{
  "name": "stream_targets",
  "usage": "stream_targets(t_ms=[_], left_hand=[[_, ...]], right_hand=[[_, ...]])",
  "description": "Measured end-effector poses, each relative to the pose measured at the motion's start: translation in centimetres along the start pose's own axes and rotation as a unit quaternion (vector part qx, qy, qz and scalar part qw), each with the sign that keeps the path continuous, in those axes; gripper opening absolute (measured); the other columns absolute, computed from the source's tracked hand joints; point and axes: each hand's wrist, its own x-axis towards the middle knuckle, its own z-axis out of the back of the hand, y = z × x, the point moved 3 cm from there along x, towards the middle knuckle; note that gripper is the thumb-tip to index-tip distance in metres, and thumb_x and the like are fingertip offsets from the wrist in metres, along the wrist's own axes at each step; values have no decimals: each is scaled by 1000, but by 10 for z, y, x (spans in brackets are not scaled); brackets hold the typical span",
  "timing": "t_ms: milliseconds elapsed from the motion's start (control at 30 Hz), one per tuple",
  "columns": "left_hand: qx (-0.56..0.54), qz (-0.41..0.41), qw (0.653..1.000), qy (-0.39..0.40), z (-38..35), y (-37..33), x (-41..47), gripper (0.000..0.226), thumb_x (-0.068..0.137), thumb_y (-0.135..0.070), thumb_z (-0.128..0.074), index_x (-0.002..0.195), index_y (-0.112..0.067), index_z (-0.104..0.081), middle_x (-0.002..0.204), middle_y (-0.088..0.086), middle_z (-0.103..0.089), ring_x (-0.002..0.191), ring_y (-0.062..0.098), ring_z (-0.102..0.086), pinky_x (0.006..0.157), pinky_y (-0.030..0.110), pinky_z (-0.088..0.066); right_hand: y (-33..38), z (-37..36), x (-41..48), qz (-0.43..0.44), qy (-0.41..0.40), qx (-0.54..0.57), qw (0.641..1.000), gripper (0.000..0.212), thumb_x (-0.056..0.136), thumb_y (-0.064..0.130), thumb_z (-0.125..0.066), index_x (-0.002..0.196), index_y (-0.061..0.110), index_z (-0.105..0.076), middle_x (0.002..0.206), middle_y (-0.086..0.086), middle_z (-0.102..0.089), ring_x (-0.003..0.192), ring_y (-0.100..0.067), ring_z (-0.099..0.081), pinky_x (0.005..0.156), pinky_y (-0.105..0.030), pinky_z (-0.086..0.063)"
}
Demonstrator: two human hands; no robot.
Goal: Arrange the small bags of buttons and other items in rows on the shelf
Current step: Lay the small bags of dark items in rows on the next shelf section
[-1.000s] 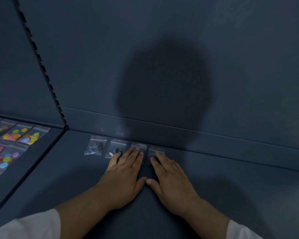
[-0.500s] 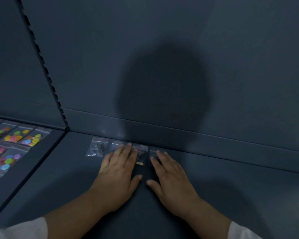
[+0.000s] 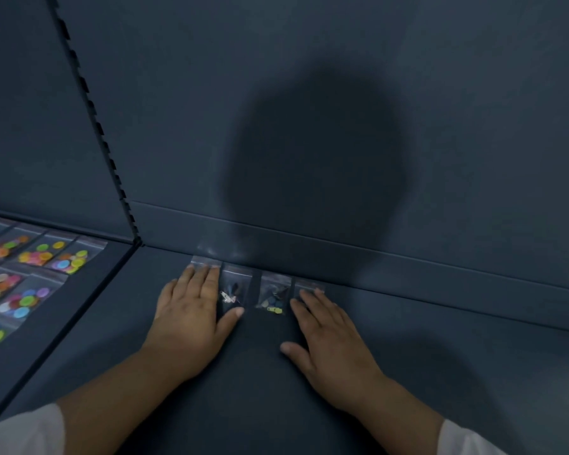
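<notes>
Hands are lying flat and open on the dark blue shelf [image 3: 440, 372], left hand [image 3: 191, 310] pressing one small clear plastic bag [image 3: 206, 261], right hand [image 3: 329, 343] touching another bag [image 3: 307, 285].

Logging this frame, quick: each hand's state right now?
Left hand: open, flat on its row's leftmost bag.
Right hand: open, fingertips on that row's rightmost bag.

The flat metal shelf [image 3: 440, 372] and its back panel [image 3: 309, 93] are plain dark slate blue, the slotted upright strip [image 3: 92, 110] marked with a run of black notches. One clear plastic bag [image 3: 232, 290] shows silver and navy pieces, the next clear bag [image 3: 273, 298] navy and one yellow. The clear bags of round buttons [image 3: 33, 254] hold pink, orange, lime, yellow, sky blue and purple.
</notes>
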Motion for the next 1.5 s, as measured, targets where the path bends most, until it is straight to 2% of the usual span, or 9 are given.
stream_targets(t_ms=[100, 200, 367, 567, 800, 1000, 1133, 1233, 1500], left_hand=[[30, -74, 997, -20, -2, -7, -6, 82, 86, -66, -19, 142, -9, -37, 148, 9, -38, 140, 24, -28, 112, 36, -10], [37, -124, 992, 5, -7, -15, -12, 76, 92, -63, -15, 134, -10, -49, 140, 7, -50, 135, 23, -38, 108, 37, -15], [-27, -117, 993, 9, -8, -20, -8, 109, 71, -77, 19, 148, -16, -27, 156, 2, -21, 145, 14, -8, 113, 31, 7], [-46, -113, 993, 7, -9, -23, -6, 106, 73, -78, 14, 147, -14, -30, 155, 3, -24, 145, 15, -12, 116, 36, -1], [-23, -107, 994, 19, -6, -26, -7, 101, 71, -77, 7, 151, -20, -15, 159, -1, -9, 146, 12, 1, 116, 34, 7], [18, -164, 986, -6, -5, -31, -12, 71, 88, -64, -28, 138, -16, -44, 147, 6, -41, 138, 20, -30, 110, 39, -13], [37, -218, 975, 13, -12, -42, -18, 66, 95, -59, -19, 133, -17, -51, 140, 2, -50, 133, 19, -42, 107, 37, -18], [31, -210, 977, 20, -16, -43, -16, 70, 94, -62, -16, 134, -17, -51, 140, 1, -50, 133, 17, -42, 107, 36, -15], [29, -212, 977, 13, -17, -44, -16, 72, 92, -64, -16, 136, -16, -48, 141, 2, -49, 132, 18, -43, 107, 37, -15]], right_hand=[[0, 1, -1, -2, -6, -4, 1000, 85, 78, 69, -4, 151, 25, -5, 159, 6, 5, 144, -11, 15, 115, -29, 10], [2, 3, -2, -4, -4, -3, 1000, 88, 79, 75, -1, 151, 24, -4, 159, 6, 7, 143, -10, 17, 114, -28, 13], [3, 4, -2, -8, 0, 3, 1000, 93, 71, 71, 2, 151, 23, -4, 159, 6, 6, 144, -11, 15, 114, -28, 12], [3, 4, -2, -9, 5, -2, 1000, 87, 78, 71, -1, 151, 23, -3, 159, 6, 6, 144, -10, 15, 115, -28, 12], [2, 2, -2, -6, -1, 5, 1000, 92, 72, 71, 1, 151, 24, -3, 159, 6, 6, 144, -10, 16, 116, -29, 10], [3, 3, -5, -5, -19, 13, 1000, 90, 75, 71, 0, 151, 23, -3, 158, 7, 10, 142, -9, 20, 115, -29, 10], [1, -1, -4, -6, -70, -21, 997, 90, 83, 70, 3, 147, 15, -28, 157, -2, -19, 144, -15, -2, 116, -40, -6], [1, -2, -8, -12, -31, 6, 999, 101, 69, 72, 14, 151, 19, -10, 159, 2, 1, 145, -12, 11, 115, -29, 10], [0, -1, -7, -21, -25, 10, 999, 105, 65, 74, 19, 151, 20, -8, 159, 2, -1, 145, -12, 7, 115, -28, 9]])
